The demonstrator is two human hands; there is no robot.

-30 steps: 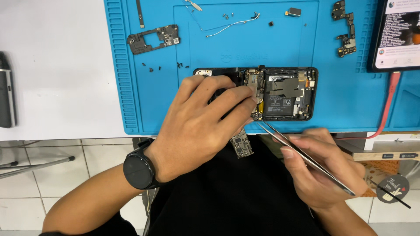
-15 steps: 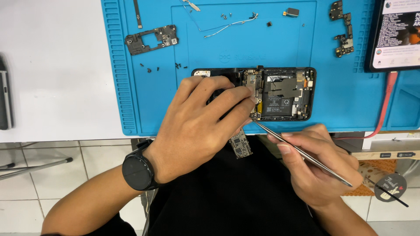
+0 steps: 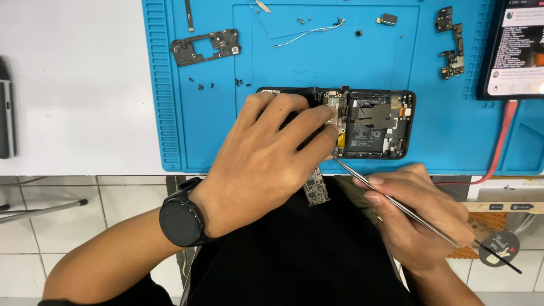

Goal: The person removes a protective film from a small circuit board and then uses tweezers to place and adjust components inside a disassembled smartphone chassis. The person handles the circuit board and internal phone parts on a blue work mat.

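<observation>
An opened black phone (image 3: 374, 124) lies on the blue repair mat (image 3: 283, 68), its boards and shields exposed. My left hand (image 3: 266, 158), with a black watch on the wrist, presses down on the phone's left half, fingertips near the middle board. My right hand (image 3: 413, 215) grips metal tweezers (image 3: 391, 201) whose tips touch the phone's lower edge near a yellow part. A small green circuit board (image 3: 316, 187) hangs below the mat's front edge, just under my left hand.
On the mat lie a black frame piece (image 3: 205, 46), a thin white cable (image 3: 306, 33), several tiny screws (image 3: 201, 86), a small module (image 3: 388, 18) and a board strip (image 3: 450, 42). A lit phone (image 3: 518, 48) with a red cable (image 3: 501, 141) sits right. A dark device (image 3: 5, 113) lies far left.
The tweezers have swung down and left, their tips now at the phone's lower edge. My left hand stays pressed on the phone.
</observation>
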